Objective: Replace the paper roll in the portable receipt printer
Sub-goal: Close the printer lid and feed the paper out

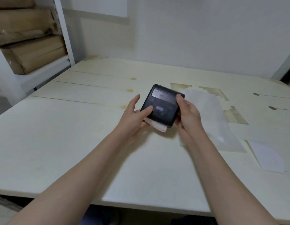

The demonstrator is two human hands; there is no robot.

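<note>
The black portable receipt printer (pixel 163 104) is held above the middle of the white table (pixel 76 143), its lid closed and its top face toward me. My left hand (pixel 134 117) supports its left side, thumb on the top face, fingers underneath. A white paper roll (pixel 157 126) with a pinkish edge sits under the printer's near edge, against my left palm. My right hand (pixel 188 112) grips the printer's right side, thumb along the upper right corner.
A long clear plastic sleeve (pixel 214 120) lies on the table right of the printer. A white paper sheet (pixel 269 158) lies near the right edge. A white shelf rack (pixel 64 30) with brown wrapped parcels (pixel 27 51) stands at the back left.
</note>
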